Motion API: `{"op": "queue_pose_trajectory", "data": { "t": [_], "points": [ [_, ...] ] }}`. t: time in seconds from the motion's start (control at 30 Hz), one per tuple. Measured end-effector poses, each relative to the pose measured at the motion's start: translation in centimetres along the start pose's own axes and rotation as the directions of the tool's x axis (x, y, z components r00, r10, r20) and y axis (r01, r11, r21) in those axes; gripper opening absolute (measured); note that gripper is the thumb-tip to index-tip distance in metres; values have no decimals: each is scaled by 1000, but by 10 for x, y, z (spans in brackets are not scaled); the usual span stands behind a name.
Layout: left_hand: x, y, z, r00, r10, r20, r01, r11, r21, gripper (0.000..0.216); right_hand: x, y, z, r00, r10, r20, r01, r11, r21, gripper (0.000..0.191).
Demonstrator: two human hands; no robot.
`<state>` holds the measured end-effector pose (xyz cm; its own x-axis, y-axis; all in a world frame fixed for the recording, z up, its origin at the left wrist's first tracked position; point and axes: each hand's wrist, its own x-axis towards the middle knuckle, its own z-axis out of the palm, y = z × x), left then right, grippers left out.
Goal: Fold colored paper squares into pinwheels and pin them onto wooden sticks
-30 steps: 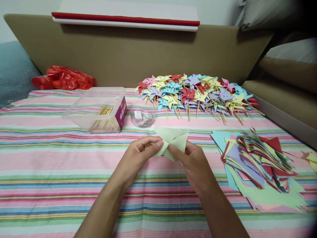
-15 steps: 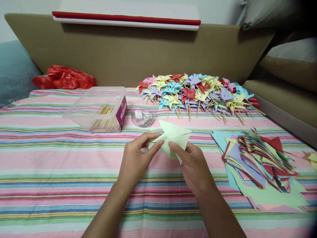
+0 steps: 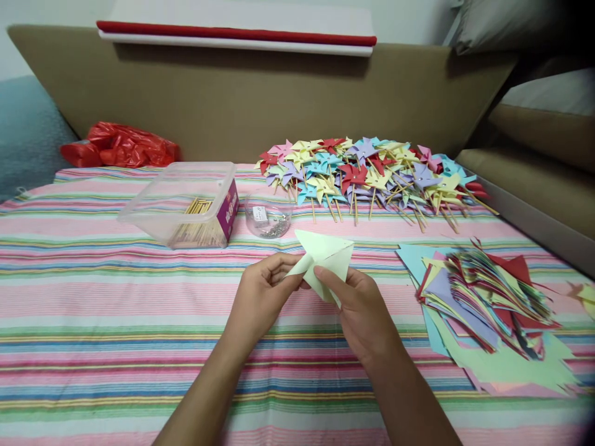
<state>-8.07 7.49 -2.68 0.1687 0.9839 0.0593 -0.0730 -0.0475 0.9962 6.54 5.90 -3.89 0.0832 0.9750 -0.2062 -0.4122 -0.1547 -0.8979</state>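
Note:
A pale green paper pinwheel [image 3: 329, 251], partly folded and without a stick in sight, is held up in front of me between both hands. My left hand [image 3: 264, 285] pinches a folded flap at its left side between thumb and fingers. With the thumb pressed near the middle, my right hand [image 3: 356, 303] grips the right side, its fingers behind the paper. Just beyond the hands stands a clear round tub [image 3: 267, 218] with small metal pieces in it. What the hidden fingertips touch behind the paper cannot be seen.
A clear plastic box [image 3: 153, 204] holding wooden sticks [image 3: 199, 226] stands at the left. Finished pinwheels [image 3: 367, 176] lie heaped at the back. Cut coloured paper [image 3: 488, 310] is piled at the right. A red plastic bag [image 3: 125, 145] lies back left on the striped cloth [image 3: 116, 334].
My left thumb and fingers have folded the left flap inward and closed more tightly on it. The paper has shifted slightly left and down at its top.

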Motion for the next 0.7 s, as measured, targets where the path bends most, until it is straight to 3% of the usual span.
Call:
{"op": "queue_pose_trajectory", "data": {
  "t": [0.1, 0.23, 0.3, 0.47, 0.7],
  "points": [
    [0, 4, 0, 999, -37, 13, 38, 998, -44, 16, 0, 2, 1, 999, -11, -41, 12, 1000, 22, 29],
    [-1, 4, 1, 977, -164, 140, 190, 961, -203, 34, 1, 1, 4, 994, -27, -103, 37, 994, 101, 28],
    [-2, 1, 6, 969, -196, 151, 233, 927, -294, 37, 1, 0, 7, 991, -19, -129, 40, 987, 158, 25],
    [-6, -9, 30, 960, -275, 58, 267, 825, -498, 27, -1, 3, 14, 990, -31, -135, 65, 964, 259, 23],
    [-8, -15, 45, 945, -302, -128, 176, 796, -578, 23, -3, 11, 16, 994, -1, -111, 30, 965, 261, 24]
  ]
}}
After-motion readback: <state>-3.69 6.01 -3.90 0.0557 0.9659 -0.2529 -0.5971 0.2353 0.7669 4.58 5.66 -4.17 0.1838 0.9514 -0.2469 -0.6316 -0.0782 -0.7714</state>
